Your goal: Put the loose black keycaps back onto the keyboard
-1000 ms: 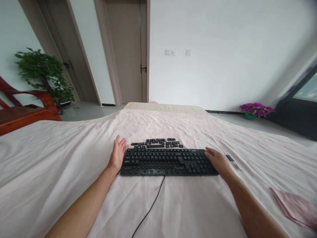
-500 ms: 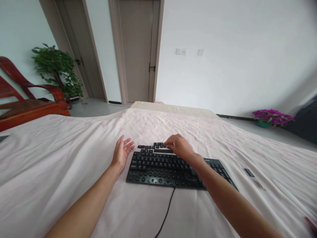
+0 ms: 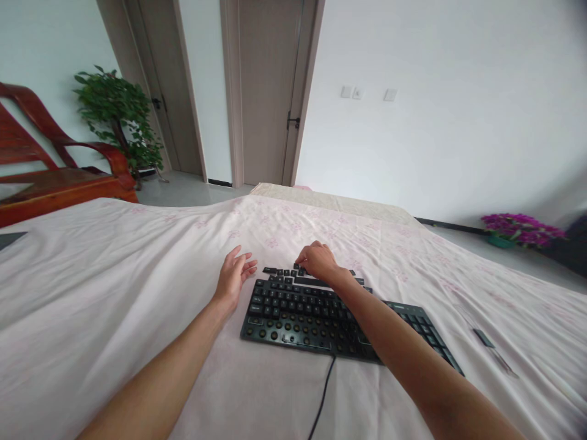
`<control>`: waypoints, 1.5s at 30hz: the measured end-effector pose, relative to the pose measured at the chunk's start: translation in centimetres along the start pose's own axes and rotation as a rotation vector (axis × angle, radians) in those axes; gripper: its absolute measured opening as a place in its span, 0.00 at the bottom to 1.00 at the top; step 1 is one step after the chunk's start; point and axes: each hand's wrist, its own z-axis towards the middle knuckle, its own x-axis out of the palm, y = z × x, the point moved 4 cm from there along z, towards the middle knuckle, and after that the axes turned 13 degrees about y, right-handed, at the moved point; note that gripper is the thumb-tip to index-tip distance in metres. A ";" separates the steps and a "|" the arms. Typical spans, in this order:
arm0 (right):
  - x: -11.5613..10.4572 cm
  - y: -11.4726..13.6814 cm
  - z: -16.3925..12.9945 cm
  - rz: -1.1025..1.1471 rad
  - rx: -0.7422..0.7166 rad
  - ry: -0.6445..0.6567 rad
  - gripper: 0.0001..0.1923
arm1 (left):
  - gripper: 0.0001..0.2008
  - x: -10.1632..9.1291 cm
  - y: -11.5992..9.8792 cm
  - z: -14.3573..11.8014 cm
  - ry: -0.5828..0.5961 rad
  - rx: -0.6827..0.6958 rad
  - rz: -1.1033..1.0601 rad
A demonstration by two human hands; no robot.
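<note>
A black keyboard (image 3: 284, 305) lies on the patterned cloth, its two nearest rows bare of keycaps. Beyond its far edge, loose black keycaps (image 3: 270, 270) are set out in short rows, with the long space bar (image 3: 312, 282) among them. My right hand (image 3: 317, 260) reaches over the keyboard, fingertips pinched at a small keycap (image 3: 296, 266) in the farthest row; the fingers partly cover it. Left of the keycaps, my left hand (image 3: 235, 275) hovers with fingers spread and nothing in it. My right forearm hides part of the keyboard.
To the right of the keyboard lies a thin tool with a dark handle and wire end (image 3: 483, 338). The keyboard cable (image 3: 324, 391) runs toward me. Beyond the cloth (image 3: 192, 244) are a wooden chair (image 3: 92, 177), a leafy plant (image 3: 114, 110) and purple flowers (image 3: 523, 229).
My right hand has shifted slightly left along the loose keycaps, its fingers still pinched. My left hand stays open beside them. The whole view has turned a little to the left.
</note>
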 end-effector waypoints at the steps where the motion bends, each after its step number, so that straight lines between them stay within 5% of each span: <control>1: 0.1 0.0 0.2 -0.004 0.007 0.008 0.10 | 0.25 0.0 0.0 0.0 0.002 0.002 -0.001; 16: 0.3 0.3 1.6 0.151 0.006 0.015 0.08 | 0.24 0.1 -0.1 -0.1 0.019 0.012 0.083; 18: 0.1 0.6 1.2 0.304 0.005 -0.001 0.12 | 0.24 0.4 -0.6 -0.3 0.070 0.094 0.199; 23: 0.4 2.1 -1.0 1.281 -0.112 -0.001 0.18 | 0.19 2.6 -2.3 -2.0 0.290 0.356 0.534; 25: 0.8 3.2 -2.1 1.471 -0.153 0.057 0.20 | 0.20 3.5 -2.9 -2.8 0.319 0.446 0.582; 35: 2.0 6.4 -5.6 1.768 -0.150 0.172 0.21 | 0.10 5.9 -4.8 -5.5 0.346 0.771 0.829; 45: 2.9 7.3 -7.4 1.999 -0.101 0.193 0.22 | 0.09 6.2 -4.4 -6.0 0.343 0.700 0.822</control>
